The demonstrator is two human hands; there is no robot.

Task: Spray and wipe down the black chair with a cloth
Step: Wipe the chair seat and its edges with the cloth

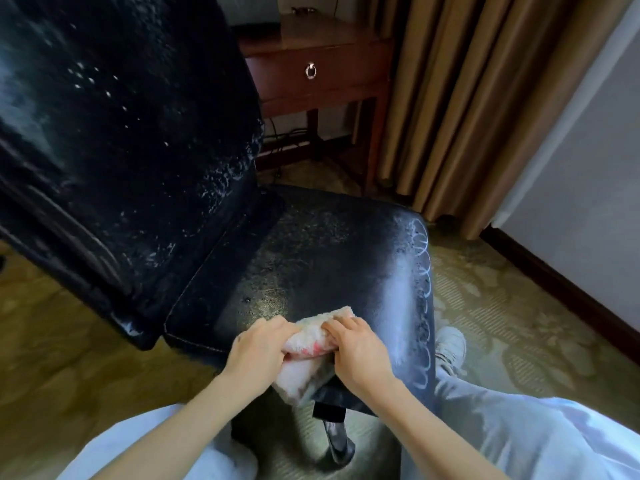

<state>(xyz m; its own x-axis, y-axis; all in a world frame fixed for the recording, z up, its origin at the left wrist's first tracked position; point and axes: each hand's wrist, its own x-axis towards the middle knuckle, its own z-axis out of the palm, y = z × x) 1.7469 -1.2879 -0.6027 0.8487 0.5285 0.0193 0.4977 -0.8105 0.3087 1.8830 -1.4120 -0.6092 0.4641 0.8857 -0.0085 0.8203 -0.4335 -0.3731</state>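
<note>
The black chair fills the middle of the head view, its backrest rising at the left with white flecks and droplets on it. Its seat is speckled with spray and glints along the right edge. A pale pink cloth lies bunched on the seat's near corner and hangs over the edge. My left hand grips the cloth's left side with curled fingers. My right hand grips its right side. No spray bottle is in view.
A dark wooden desk with a ring-pull drawer stands behind the chair. Tan curtains hang at the right beside a grey wall with a dark baseboard. Patterned carpet covers the floor. My knees and a white shoe flank the chair base.
</note>
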